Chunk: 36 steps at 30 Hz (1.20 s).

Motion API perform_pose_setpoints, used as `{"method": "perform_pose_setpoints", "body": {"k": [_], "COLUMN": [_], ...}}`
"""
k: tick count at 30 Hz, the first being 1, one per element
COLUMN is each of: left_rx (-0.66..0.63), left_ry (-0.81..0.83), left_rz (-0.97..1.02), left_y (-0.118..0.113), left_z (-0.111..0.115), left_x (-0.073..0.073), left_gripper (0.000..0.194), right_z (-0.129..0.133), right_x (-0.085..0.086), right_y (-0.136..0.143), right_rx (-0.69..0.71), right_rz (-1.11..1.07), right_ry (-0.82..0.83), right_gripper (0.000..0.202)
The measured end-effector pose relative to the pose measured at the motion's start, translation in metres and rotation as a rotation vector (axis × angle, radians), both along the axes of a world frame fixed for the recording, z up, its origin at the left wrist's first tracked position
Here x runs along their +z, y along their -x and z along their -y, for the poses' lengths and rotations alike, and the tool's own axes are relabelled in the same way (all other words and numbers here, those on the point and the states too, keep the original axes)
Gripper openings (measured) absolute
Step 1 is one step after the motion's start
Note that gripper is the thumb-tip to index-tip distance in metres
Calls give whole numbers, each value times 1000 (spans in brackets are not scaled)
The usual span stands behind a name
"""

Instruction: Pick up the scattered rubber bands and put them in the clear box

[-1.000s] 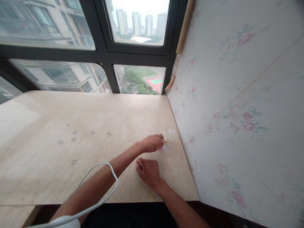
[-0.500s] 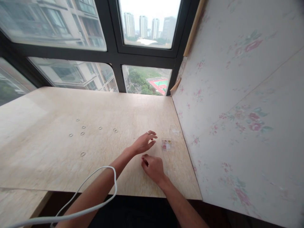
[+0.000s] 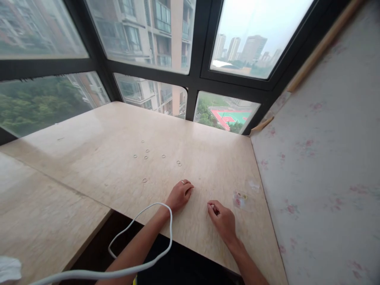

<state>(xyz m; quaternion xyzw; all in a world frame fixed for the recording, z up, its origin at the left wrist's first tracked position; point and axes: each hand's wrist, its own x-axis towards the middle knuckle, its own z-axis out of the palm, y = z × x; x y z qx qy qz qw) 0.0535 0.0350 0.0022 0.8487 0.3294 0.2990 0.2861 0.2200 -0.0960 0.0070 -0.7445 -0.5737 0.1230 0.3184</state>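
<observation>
My left hand [image 3: 179, 196] is low over the pale tabletop, its thumb and fingers pressed together in a pinch; a ring shows on one finger. Whatever those fingertips hold, if anything, is too small to make out. To its right, my right hand [image 3: 222, 219] is curled closed, thumb against the fingers, and I cannot tell what is inside. Beyond the left hand lie several thin rings, among them a ring [image 3: 145, 180] nearest me and two overlapping rings [image 3: 179, 163]. A small clear compartment box [image 3: 241, 200] with red and yellow bits stands right of my right hand.
A clear plastic piece [image 3: 254, 185] lies behind the box, near the flowered wall [image 3: 311, 166]. A white cable [image 3: 171, 233] loops over my left forearm. Dark-framed windows border the tabletop [image 3: 97, 158] at the back. White crumpled material [image 3: 9, 268] is at bottom left.
My view has turned left. My left hand has drawn away from the box, leftward, and its spread fingers have closed into a pinch. My right hand stays curled closed.
</observation>
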Motion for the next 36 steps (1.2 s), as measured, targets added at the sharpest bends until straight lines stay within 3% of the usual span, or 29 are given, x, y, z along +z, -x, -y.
{"method": "perform_pose_setpoints", "body": {"k": [4,7,9,13,17,25,30,36], "left_rx": [43,64,69,99,120,121,114,95], "left_ry": [-16,41,92,159,186,195,208,223], "left_rz": [31,111,181,266,284,311,308,319], "left_y": [3,5,7,10,12,12,13,14], "left_z": [10,9,6,2,2,2,1,1], "left_x": [-1,-3,-6,-9,-8,-10,-10,-5], "left_gripper": [18,21,25,28,26,25,24,21], "right_z": [-34,-76,-109,-171,-205,-197,-177,-135], "right_x": [13,26,32,32,27,26,39,62], "right_y": [10,25,36,53,63,62,49,19], "right_rx": [60,144,188,230,255,272,203,103], "right_rz": [-101,22,176,285,402,407,151,-213], "right_ry": [-42,-24,72,177,254,235,101,-9], "right_gripper": [31,32,33,34,27,22,26,50]}}
